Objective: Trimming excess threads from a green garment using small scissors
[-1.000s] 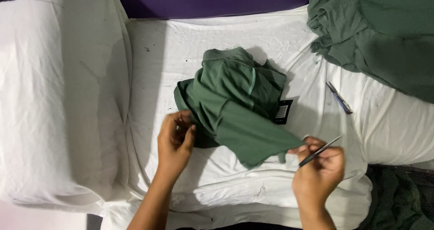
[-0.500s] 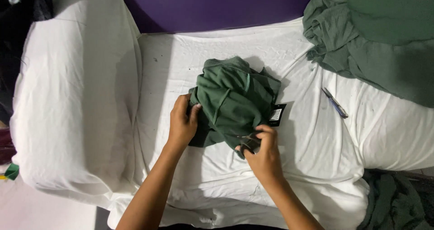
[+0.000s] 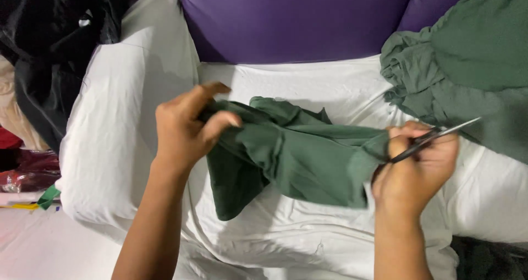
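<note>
While the green garment (image 3: 297, 159) hangs stretched between both hands above the white sheet (image 3: 308, 241), everything else can be placed from it. Far to its left, at the upper corner, lies a heap of black cloth (image 3: 49, 54), and below that, at the frame's left edge, a small scrap of green (image 3: 48, 196) sits on a pale surface. Nearer the garment on the left is a white pillow (image 3: 110, 142), bulging beside the sheet. The left hand (image 3: 184, 131) grips the garment's left end: the thumb and lower fingers are closed on a bunched fold, while the index finger sticks out loosely above it. From that grip the cloth runs to the right in a raised, wrinkled band, with a loose flap drooping below it toward the sheet. Behind the garment, along the top, stands a purple cushion (image 3: 297, 21). The right hand (image 3: 415, 167) clutches the garment's right end in a closed fist, and the same fist holds a thin dark tool (image 3: 437, 136), which juts up and to the right past the knuckles; what kind of tool it is cannot be told. Right of the garment and above that hand lies a pile of green fabric (image 3: 467, 76).
</note>
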